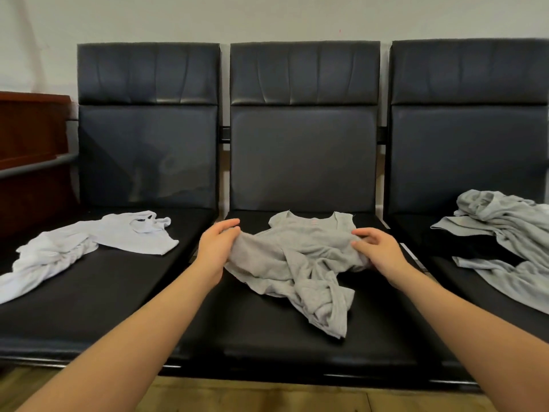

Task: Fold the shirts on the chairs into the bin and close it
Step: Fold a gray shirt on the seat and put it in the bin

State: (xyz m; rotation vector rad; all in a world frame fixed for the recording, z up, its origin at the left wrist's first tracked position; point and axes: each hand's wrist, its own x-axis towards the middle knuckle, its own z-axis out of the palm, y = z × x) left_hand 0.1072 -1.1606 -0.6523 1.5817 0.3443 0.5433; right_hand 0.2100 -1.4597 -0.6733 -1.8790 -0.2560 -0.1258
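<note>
Grey shirt [297,263] lies crumpled on middle chair [297,328], collar toward the backrest. Left hand [218,248] and right hand [377,251] each grip a bunch of its cloth with curled fingers. White shirt [89,245] on left chair, pale one [505,233] on right.

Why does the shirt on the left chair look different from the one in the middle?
The left shirt is whiter; the middle shirt is grey. Nobody touches the left shirt, but the left hand and right hand grip the middle shirt. Both lie crumpled and unfolded on black seats.
</note>
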